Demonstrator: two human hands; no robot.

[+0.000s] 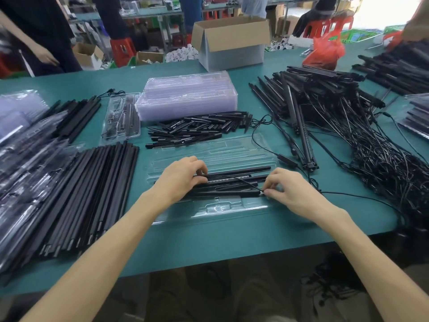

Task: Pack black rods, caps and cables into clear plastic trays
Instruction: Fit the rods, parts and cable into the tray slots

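A clear plastic tray [216, 208] lies on the green table just in front of me, with several black rods [234, 181] laid side by side in its slots. My left hand [183, 180] rests on the left ends of those rods, fingers curled over them. My right hand [287, 189] pinches a thin black cable [362, 197] at the right end of the nearest rod. That cable runs off to the right. A second cable with an inline box [286, 160] crosses the tray's far right corner.
Long black rods [92, 194] lie stacked at left beside filled trays [21, 145]. Black caps [197, 129] are heaped behind the tray, with empty trays [188, 96] stacked beyond. Cabled rods [336, 117] pile up at right. A cardboard box [232, 40] stands behind; other people stand around.
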